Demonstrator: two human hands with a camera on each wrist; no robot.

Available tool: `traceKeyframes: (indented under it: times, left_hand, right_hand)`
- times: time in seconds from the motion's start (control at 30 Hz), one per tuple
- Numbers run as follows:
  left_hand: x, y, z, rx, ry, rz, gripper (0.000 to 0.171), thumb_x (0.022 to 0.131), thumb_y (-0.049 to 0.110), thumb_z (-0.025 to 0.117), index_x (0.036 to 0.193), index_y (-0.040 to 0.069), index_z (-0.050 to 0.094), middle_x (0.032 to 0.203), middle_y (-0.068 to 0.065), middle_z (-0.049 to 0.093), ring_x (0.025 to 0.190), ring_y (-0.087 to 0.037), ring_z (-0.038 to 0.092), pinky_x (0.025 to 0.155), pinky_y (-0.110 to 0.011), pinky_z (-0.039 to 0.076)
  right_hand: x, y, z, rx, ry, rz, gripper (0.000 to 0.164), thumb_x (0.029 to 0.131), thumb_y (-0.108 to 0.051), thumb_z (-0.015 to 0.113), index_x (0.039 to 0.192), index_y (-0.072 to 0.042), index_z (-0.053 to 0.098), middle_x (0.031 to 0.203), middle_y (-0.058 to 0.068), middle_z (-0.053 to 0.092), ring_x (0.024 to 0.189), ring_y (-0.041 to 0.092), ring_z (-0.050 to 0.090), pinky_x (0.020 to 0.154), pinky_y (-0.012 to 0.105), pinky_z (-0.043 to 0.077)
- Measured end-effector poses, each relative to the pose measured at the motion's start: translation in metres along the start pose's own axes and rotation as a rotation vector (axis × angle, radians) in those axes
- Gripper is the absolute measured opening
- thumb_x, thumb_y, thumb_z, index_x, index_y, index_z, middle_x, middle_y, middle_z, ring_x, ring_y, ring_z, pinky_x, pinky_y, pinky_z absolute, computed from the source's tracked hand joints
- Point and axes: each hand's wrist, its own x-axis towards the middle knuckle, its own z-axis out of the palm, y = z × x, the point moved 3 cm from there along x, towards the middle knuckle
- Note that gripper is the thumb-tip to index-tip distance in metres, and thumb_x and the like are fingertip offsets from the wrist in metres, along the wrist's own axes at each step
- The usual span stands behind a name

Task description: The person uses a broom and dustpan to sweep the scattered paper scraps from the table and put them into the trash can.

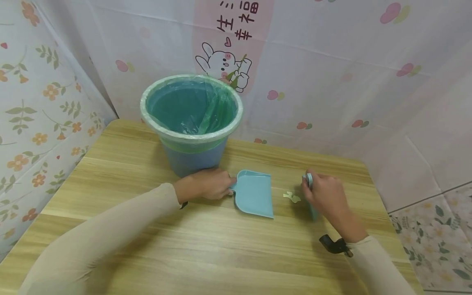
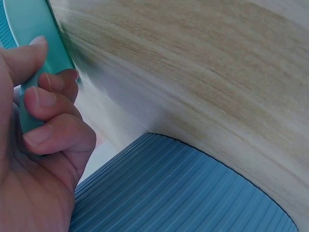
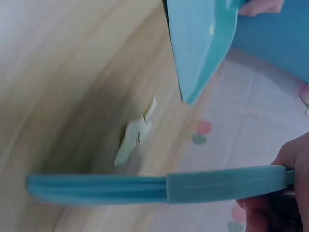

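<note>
A light blue dustpan [image 1: 254, 194] lies on the wooden table, its straight lip facing right. My left hand [image 1: 215, 183] grips its short handle, thumb on top and fingers curled beneath, as the left wrist view shows. Farther right, my right hand [image 1: 326, 194] holds a small blue hand brush [image 3: 164, 187] by its handle, the brush standing on edge. Pale green-yellow scraps [image 1: 292, 197] lie in a small pile between the dustpan's lip and the brush. In the right wrist view the scraps [image 3: 133, 135] sit just beyond the brush, apart from the dustpan [image 3: 200, 43].
A blue ribbed bin [image 1: 195, 157] lined with a green bag stands at the back left, right behind my left hand. A printed curtain [image 1: 313, 82] hangs along the table's back edge. The wooden tabletop [image 1: 206, 254] stretches toward me.
</note>
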Motion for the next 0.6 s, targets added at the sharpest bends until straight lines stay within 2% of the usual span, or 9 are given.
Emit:
traceKeyframes:
  times: [0.3,0.6]
  left_hand:
    - [0.000,-0.001,0.001,0.013,-0.007,0.014,0.032,0.114,0.030,0.063,0.127,0.001,0.067,0.096,-0.010,0.071,0.092,-0.026,0.075,0.084,-0.041,0.061]
    - [0.001,-0.002,0.000,0.010,-0.007,0.010,0.031,0.114,0.030,0.064,0.126,0.001,0.067,0.094,-0.009,0.070,0.089,-0.023,0.073,0.083,-0.040,0.060]
  right_hand:
    - [0.007,-0.013,0.011,0.104,-0.053,0.046,0.033,0.096,0.000,0.073,0.082,-0.012,0.045,0.061,-0.010,0.030,0.050,0.006,0.029,0.046,0.028,0.028]
    - [0.015,-0.023,0.021,0.164,-0.041,0.035,0.036,0.096,0.000,0.075,0.080,-0.012,0.045,0.061,-0.009,0.032,0.051,0.004,0.027,0.046,0.027,0.028]
